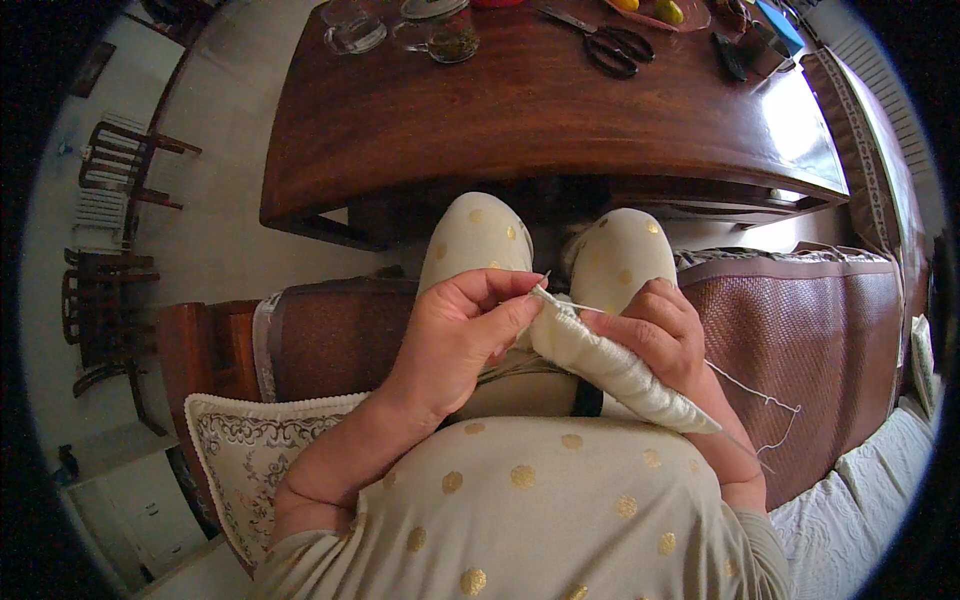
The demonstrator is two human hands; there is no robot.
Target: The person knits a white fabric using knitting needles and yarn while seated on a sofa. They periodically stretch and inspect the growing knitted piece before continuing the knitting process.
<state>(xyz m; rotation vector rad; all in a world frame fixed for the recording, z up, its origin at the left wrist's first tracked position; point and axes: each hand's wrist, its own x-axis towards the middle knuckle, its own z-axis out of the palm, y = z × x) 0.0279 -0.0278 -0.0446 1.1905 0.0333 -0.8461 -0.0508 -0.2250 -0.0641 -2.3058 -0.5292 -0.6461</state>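
Note:
Above my lap, a strip of cream knitting [611, 367] runs slantwise from between my hands down to the right. Thumb and forefinger of my left hand [472, 322] pinch its upper left end, where a thin needle tip pokes out. My right hand [660, 330] grips the knitting along its upper edge, the thumb pressed near the stitches. A slim knitting needle [746, 450] sticks out past the lower right end, under my right forearm. White yarn [757, 391] trails off over the seat to the right. The fingers under the fabric are partly hidden.
Beyond my knees stands a dark wooden table [487, 127]. On it are black-handled scissors [611, 49], glass mugs [450, 37] and a fruit dish [686, 19]. A patterned cushion [247, 450] lies by my left elbow, and a brown woven seat mat [795, 322] extends right.

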